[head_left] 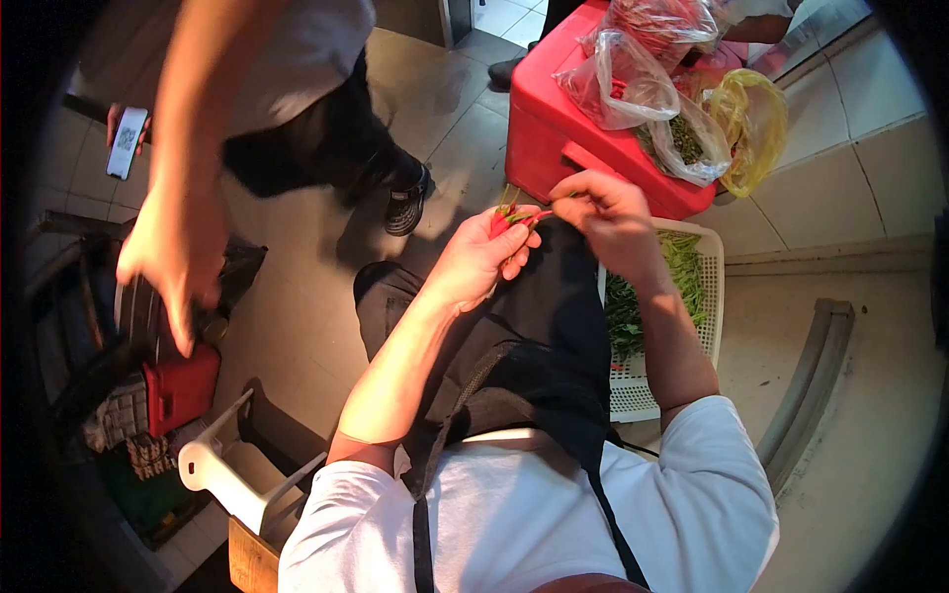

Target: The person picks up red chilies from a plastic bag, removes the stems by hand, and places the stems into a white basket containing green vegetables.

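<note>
My left hand (478, 259) is closed around a small bunch of red chili peppers (502, 219) with green stems, held above my lap. The fingers of my right hand (610, 219) are pinched at the end of a thin red chili (540, 214) that reaches across from the left hand. Whether the right fingertips hold its stem or its tip I cannot make out. Below my right forearm stands a white perforated basket (714, 326) of green leaves and stalks (682, 272), with a small red piece near its lower part.
A red cooler box (539, 119) bears several plastic bags (633, 99), one yellow (756, 128). On the left, another person's arm (188, 198) reaches down, and a hand holds a phone (126, 143). A white plastic chair (222, 455) stands at lower left, near a red container (183, 388).
</note>
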